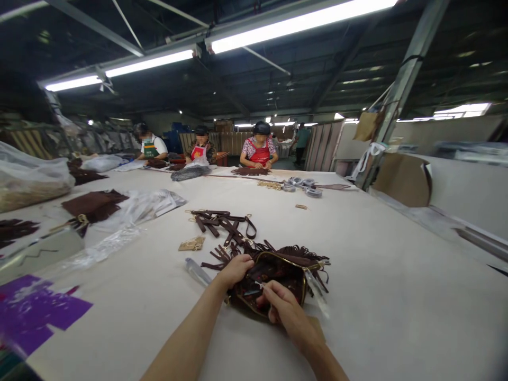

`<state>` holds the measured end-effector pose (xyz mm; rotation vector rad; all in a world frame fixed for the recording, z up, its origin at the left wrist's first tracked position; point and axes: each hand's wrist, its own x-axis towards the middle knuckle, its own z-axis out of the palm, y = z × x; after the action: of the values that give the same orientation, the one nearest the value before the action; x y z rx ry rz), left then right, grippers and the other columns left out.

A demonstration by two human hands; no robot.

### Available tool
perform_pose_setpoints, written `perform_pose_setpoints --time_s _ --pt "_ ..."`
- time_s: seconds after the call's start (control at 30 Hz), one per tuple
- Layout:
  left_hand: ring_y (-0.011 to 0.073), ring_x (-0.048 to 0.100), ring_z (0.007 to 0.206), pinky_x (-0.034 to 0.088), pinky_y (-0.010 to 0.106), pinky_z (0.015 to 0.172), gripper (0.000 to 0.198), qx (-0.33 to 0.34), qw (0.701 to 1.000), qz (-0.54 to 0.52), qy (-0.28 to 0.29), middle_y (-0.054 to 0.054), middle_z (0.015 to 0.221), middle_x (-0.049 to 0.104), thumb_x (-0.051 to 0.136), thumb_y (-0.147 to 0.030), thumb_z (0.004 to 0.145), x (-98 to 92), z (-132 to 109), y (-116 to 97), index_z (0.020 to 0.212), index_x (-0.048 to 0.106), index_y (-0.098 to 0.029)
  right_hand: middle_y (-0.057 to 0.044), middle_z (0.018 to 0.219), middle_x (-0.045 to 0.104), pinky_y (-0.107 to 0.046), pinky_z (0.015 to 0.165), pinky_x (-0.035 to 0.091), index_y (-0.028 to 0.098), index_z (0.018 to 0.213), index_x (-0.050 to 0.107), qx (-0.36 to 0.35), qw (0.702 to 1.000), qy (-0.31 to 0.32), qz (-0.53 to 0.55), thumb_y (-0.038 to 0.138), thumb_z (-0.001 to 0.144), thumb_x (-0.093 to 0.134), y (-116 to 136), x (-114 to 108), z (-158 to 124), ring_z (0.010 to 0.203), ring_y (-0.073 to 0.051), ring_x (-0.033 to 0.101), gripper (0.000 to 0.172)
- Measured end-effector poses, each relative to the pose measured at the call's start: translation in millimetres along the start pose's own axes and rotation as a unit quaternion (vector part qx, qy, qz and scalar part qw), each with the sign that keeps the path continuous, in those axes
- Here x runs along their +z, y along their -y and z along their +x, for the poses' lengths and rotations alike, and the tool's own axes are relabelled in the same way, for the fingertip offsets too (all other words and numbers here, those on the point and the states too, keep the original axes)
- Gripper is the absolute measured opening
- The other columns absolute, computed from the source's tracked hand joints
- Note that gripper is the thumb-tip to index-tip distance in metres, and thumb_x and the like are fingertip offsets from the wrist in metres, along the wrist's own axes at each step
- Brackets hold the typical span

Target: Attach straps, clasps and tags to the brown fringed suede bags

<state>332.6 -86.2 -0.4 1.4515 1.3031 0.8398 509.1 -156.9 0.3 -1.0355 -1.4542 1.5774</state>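
A dark brown fringed bag (288, 260) lies unzipped on the white table, its mouth facing me and its patterned lining showing. My left hand (237, 271) grips the bag's left edge, the thumb near the zipper. At the opening, my right hand (281, 302) is closed in a pinch on a small whitish piece, too small to name. Clear plastic (316, 292) hangs by the bag's right end. Brown leather straps (230, 225) with gold clasps lie just beyond the bag, beside a tan tag with string (192, 244).
Rolls of tape (304, 185) lie farther back on the white table (397, 275). A brown bag (94, 205), plastic wrapping (146, 203) and a purple sheet (39, 312) are at left. Several people work beyond, one in a red apron (260, 154). A metal post (400, 90) stands right.
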Motion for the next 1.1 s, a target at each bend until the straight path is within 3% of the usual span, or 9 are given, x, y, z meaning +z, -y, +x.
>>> perform_pose_setpoints --time_s 0.27,0.43,0.5,0.6,0.67,0.73,0.87,1.0,1.1 --pt "0.0098 0.039 0.054 0.031 0.021 0.050 0.017 -0.024 0.997 -0.068 -0.011 -0.006 0.060 0.045 0.051 -0.035 0.073 1.5 4 8 0.072 0.048 -0.018 -0.002 0.076 0.066 -0.022 0.048 0.026 0.021 0.077 0.050 0.033 0.988 0.025 0.149 0.064 0.072 0.069 -5 6 9 0.049 -0.009 0.040 0.047" --pt "0.0102 0.040 0.057 0.033 0.021 0.054 0.010 -0.013 0.998 -0.065 -0.006 -0.005 0.063 0.046 0.050 -0.027 0.074 3.3 1 4 0.071 0.049 -0.018 0.001 0.070 0.063 -0.020 0.045 0.023 0.019 0.074 0.052 0.037 0.988 0.043 0.143 0.057 0.077 0.070 0 6 8 0.047 -0.006 0.040 0.042" --pt "0.0110 0.043 0.061 0.036 0.022 0.057 0.007 0.002 0.998 -0.058 -0.003 -0.005 0.067 0.048 0.051 -0.025 0.074 4.7 -3 0 0.074 0.050 -0.018 0.001 0.067 0.063 -0.020 0.043 0.021 0.019 0.071 0.051 0.058 0.986 0.094 0.126 0.052 0.080 0.069 7 -5 1 0.045 -0.006 0.042 0.039" --pt "0.0123 0.048 0.067 0.040 0.023 0.064 0.010 0.026 0.998 -0.048 0.013 -0.004 0.073 0.053 0.048 -0.021 0.075 5.5 -9 -7 0.083 0.053 -0.017 0.000 0.066 0.063 -0.020 0.039 0.019 0.019 0.071 0.050 0.064 0.977 0.154 0.133 0.046 0.080 0.071 24 -43 -21 0.039 -0.005 0.037 0.035" --pt "0.0133 0.050 0.070 0.041 0.024 0.068 0.014 0.044 0.998 -0.036 0.032 -0.004 0.074 0.055 0.047 -0.018 0.075 3.5 -12 -11 0.086 0.055 -0.018 0.003 0.060 0.059 -0.021 0.036 0.013 0.020 0.068 0.049 0.004 0.980 0.107 0.166 0.049 0.078 0.071 38 -77 -42 0.033 -0.003 0.024 0.037" --pt "0.0144 0.051 0.074 0.041 0.025 0.073 0.014 0.064 0.997 -0.016 0.047 -0.003 0.075 0.056 0.048 -0.016 0.074 -0.2 -16 -17 0.084 0.058 -0.018 0.005 0.060 0.054 -0.021 0.036 0.006 0.021 0.067 0.048 -0.070 0.978 -0.006 0.197 0.052 0.075 0.073 49 -109 -62 0.034 0.000 0.012 0.040" --pt "0.0167 0.054 0.079 0.041 0.026 0.076 0.015 0.133 0.981 0.137 0.027 -0.001 0.079 0.060 0.047 -0.018 0.080 -4.5 -30 -30 0.084 0.062 -0.018 0.005 0.057 0.044 -0.023 0.041 0.009 0.022 0.075 0.057 -0.068 0.975 -0.185 0.101 0.052 0.073 0.076 57 -136 -85 0.045 -0.007 0.019 0.036" --pt "0.0182 0.060 0.089 0.043 0.026 0.084 0.020 0.179 0.950 0.246 0.075 0.002 0.094 0.069 0.050 -0.021 0.084 -4.7 -59 -44 0.093 0.068 -0.020 0.006 0.050 0.031 -0.023 0.044 0.014 0.022 0.087 0.065 -0.017 0.985 -0.174 -0.013 0.064 0.080 0.063 42 -124 -89 0.049 -0.010 0.020 0.043" --pt "0.0177 0.060 0.101 0.043 0.025 0.091 0.026 0.184 0.956 0.223 0.056 0.003 0.109 0.069 0.047 -0.020 0.087 -21.5 -83 -46 0.104 0.067 -0.021 0.001 0.058 0.044 -0.024 0.046 0.026 0.022 0.084 0.068 -0.031 0.990 -0.134 -0.039 0.063 0.082 0.060 30 -119 -93 0.051 -0.012 0.029 0.042"
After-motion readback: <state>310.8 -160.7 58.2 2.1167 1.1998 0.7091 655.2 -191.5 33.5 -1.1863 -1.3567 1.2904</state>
